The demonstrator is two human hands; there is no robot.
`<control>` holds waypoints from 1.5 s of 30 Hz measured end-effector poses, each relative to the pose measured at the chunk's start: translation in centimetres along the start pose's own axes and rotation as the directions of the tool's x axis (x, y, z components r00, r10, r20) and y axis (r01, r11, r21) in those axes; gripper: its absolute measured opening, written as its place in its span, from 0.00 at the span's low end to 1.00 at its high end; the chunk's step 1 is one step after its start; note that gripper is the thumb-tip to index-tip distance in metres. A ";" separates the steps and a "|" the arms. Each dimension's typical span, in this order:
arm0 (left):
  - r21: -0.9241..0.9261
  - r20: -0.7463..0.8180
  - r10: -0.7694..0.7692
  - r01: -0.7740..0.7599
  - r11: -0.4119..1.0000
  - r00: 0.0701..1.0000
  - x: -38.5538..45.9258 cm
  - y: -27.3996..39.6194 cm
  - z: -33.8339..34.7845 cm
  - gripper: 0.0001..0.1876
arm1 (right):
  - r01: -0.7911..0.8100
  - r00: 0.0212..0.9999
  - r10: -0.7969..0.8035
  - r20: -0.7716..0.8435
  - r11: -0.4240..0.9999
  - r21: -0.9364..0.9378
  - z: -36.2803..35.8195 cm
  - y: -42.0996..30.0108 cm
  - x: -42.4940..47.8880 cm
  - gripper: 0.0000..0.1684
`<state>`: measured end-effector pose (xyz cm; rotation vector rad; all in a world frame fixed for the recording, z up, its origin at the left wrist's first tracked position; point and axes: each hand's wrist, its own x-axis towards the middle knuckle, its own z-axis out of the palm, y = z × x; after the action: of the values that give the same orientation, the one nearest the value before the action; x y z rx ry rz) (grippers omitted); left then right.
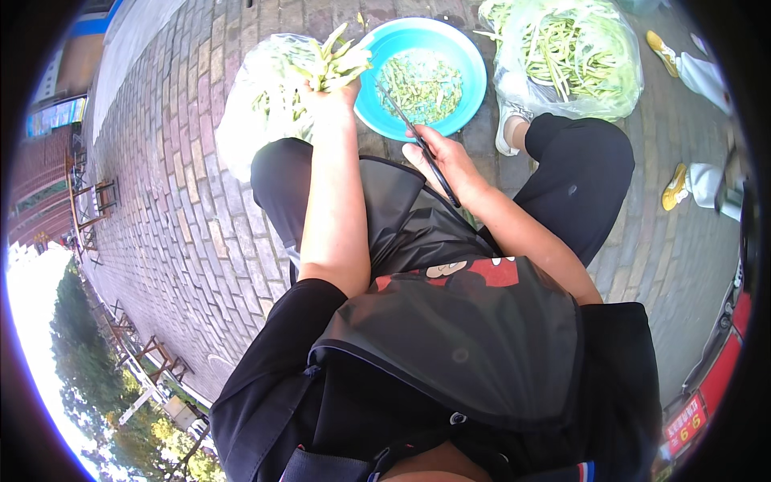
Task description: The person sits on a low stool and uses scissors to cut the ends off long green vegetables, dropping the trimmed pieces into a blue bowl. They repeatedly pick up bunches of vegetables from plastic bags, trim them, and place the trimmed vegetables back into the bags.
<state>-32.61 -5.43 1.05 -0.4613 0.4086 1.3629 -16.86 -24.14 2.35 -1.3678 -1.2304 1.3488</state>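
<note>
My left hand (336,99) grips a bunch of green beans (338,63), their tips fanned out towards the basin. In my right hand (449,159) is a pair of dark scissors (429,155), blades pointing at the bunch and lying over the basin's near left rim. Whether the blades are parted is hard to tell. The light-blue plastic basin (473,75) stands on the ground between my feet, with many short green bean pieces (421,84) in the bottom. Left of it, partly behind my left hand, a clear plastic bag (247,114) holds more beans.
A larger clear plastic bag (626,90) full of long beans (560,54) sits right of the basin, beside my white shoe (506,129). Brick paving (199,150) surrounds everything. Other people's yellow shoes (662,54) show at far right. A dark apron (458,337) covers my lap.
</note>
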 end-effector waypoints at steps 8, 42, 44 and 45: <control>0.006 0.320 -0.209 0.218 0.976 0.924 0.6 0.5 -1.9 0.22 | 0.102 0.991 -0.101 -0.091 0.995 0.006 0.5 0.2 0.7 0.22; -0.042 0.590 -0.224 0.307 0.951 0.776 -2.6 -2.6 -0.8 0.17 | 0.100 0.991 -0.072 -0.108 0.955 0.281 -0.9 -1.6 1.7 0.23; -0.062 0.620 -0.256 0.371 0.927 0.742 -3.3 -2.8 -0.1 0.18 | 0.134 0.990 -0.127 -0.054 0.978 0.163 -1.3 -2.1 1.6 0.27; -0.040 0.608 -0.241 0.333 0.942 0.756 -3.3 -2.5 -0.2 0.18 | 0.179 0.983 -0.175 -0.062 0.981 0.074 -1.4 -2.3 1.4 0.28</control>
<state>-30.63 -8.63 2.88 -0.1784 -0.2849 1.1604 -15.73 -22.22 4.50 -1.2027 -1.2179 1.2152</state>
